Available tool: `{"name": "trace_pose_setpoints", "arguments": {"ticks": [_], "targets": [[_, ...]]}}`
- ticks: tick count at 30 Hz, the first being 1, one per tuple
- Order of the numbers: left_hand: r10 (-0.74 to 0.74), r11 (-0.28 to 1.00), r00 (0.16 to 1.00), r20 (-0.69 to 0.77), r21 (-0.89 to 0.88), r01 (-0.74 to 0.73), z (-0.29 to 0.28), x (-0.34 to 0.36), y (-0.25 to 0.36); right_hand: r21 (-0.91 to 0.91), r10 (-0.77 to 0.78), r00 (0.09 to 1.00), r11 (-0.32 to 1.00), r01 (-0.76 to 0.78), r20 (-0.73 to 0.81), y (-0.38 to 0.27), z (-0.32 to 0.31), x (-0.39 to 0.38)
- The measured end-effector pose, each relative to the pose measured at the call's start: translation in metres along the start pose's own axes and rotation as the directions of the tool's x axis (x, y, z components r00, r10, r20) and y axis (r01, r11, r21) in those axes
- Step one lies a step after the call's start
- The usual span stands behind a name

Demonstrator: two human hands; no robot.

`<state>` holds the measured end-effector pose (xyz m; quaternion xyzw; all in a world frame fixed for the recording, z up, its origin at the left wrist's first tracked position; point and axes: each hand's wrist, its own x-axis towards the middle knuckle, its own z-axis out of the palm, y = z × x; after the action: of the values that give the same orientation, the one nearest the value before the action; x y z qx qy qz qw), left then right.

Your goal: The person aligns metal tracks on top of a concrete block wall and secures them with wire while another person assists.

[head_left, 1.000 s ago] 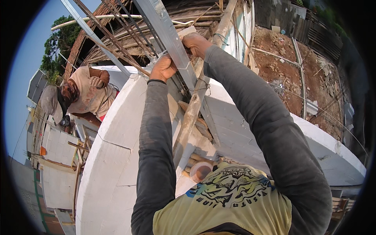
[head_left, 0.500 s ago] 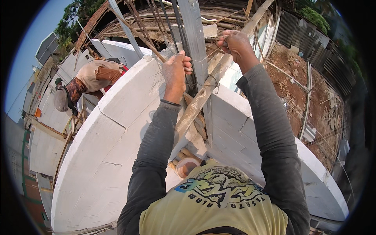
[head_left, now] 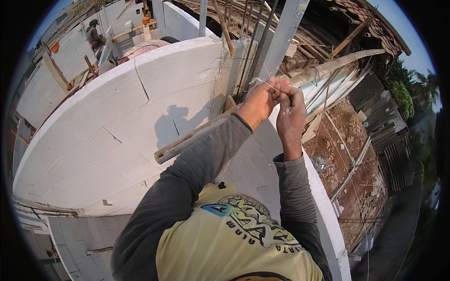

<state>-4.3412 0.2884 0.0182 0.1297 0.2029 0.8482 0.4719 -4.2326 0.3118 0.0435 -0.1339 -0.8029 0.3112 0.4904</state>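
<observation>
My left hand (head_left: 259, 106) and my right hand (head_left: 291, 118) meet in front of a tall grey metal post (head_left: 284, 38). Closed fingertips of both hands pinch a thin white string (head_left: 264, 82), which runs over the left fingers beside the post. How the string goes round the post is hidden by my hands. Beneath my left forearm lies a round wooden pole (head_left: 183, 139) whose cut end juts out over the wall. Dark steel rods (head_left: 257, 49) rise just left of the post.
White block walls (head_left: 117, 117) run left and toward me, meeting near the post. Another wooden pole (head_left: 337, 62) slants off to the right. Bare soil (head_left: 344, 168) lies far below on the right. A person (head_left: 94, 35) crouches at the far left.
My hands were apart, either side of the post; now they are together on its right side. The view has turned, so the post and walls sit differently and the bucket is out of sight.
</observation>
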Motion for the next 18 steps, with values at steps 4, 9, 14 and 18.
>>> {"name": "trace_pose_setpoints", "arguments": {"ticks": [4, 9, 14, 18], "targets": [[0.047, 0.998, 0.985, -0.165, -0.036, -0.054, -0.009, -0.010, 0.012, 0.034, -0.062, 0.995, 0.998, 0.059, 0.084, -0.010, -0.007, -0.019], [0.066, 0.990, 0.992, -0.110, 0.127, -0.052, -0.023, -0.022, 0.036, -0.053, -0.054, 0.994, 0.997, 0.060, 0.098, -0.029, -0.047, -0.023], [0.099, 0.983, 0.987, -0.128, 0.169, -0.077, -0.048, -0.023, 0.057, -0.441, -0.304, 0.951, 0.848, 0.293, 0.046, -0.013, -0.078, 0.006], [0.117, 0.981, 0.978, -0.170, 0.171, -0.087, -0.035, -0.021, 0.043, -0.710, -0.230, 0.952, 0.636, 0.302, 0.199, 0.015, -0.104, 0.023]]}}
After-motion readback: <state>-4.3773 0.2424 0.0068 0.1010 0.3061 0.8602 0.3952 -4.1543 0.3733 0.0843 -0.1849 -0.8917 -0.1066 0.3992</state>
